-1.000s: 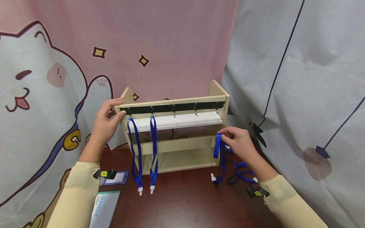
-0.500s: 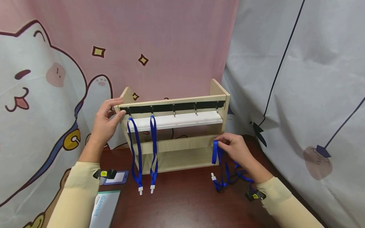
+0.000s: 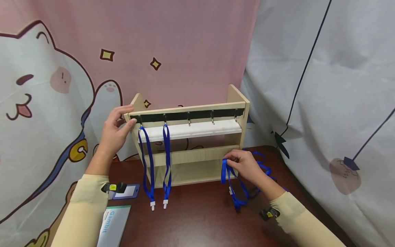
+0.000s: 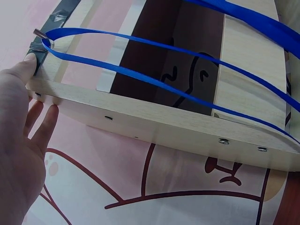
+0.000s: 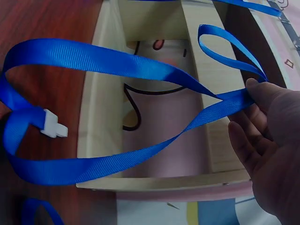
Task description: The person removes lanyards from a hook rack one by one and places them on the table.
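My left hand (image 3: 114, 132) grips the upper left corner of a wooden rack (image 3: 191, 156), thumb on the front and fingers on the outer side. My right hand (image 3: 245, 165) pinches a blue lanyard (image 5: 117, 63) in front of the rack's lower right. A small loop of it sticks out past my fingertips, and the longer loop with its white clip (image 5: 54, 124) hangs toward the table. Two more blue lanyards hang from the rack's left hooks, one lanyard (image 3: 151, 171) at the far left and another lanyard (image 3: 167, 164) beside it, white clips downward.
Bare metal hooks (image 3: 189, 120) line the rest of the black strip (image 3: 200, 114). More blue lanyards (image 3: 264, 168) lie on the dark table (image 3: 185, 219), partly behind my right forearm. A blue-edged badge holder (image 3: 128, 192) and a "Gambit" box (image 3: 114, 226) lie at the left.
My right hand has moved left and down with the blue lanyard, from beside the rack's right end to in front of it. My left hand stays on the corner.
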Demonstrator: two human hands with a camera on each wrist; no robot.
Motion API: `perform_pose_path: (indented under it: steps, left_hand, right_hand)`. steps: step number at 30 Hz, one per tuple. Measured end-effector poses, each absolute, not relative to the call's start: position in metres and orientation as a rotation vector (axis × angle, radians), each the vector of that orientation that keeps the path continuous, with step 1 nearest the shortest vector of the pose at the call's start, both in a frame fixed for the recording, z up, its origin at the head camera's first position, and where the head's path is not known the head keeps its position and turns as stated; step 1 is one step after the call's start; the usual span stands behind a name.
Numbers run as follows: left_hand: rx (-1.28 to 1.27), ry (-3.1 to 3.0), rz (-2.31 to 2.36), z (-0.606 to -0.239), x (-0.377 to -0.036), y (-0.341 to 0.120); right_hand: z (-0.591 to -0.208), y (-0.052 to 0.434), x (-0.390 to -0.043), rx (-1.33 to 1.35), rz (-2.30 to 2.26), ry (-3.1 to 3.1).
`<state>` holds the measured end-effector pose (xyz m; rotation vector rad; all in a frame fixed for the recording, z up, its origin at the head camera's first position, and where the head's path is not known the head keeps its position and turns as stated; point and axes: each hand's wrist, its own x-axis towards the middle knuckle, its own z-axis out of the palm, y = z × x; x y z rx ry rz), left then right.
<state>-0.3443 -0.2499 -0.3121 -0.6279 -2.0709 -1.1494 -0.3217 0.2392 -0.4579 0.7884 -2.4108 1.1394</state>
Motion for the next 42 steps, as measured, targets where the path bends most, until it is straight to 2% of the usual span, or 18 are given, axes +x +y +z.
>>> perform_pose_path:
  steps: [18, 42]
  left_hand:
    - [-0.622, -2.079, -1.144, -0.314, -0.344, -0.251]
    - [-0.607, -2.057, -1.137, -0.314, -0.347, -0.248]
  right_hand:
    - [-0.497, 0.227, -0.314, 0.807, 1.204, -2.489]
    - [-0.550, 0.256, -0.316, 0.851, 1.236, -2.581]
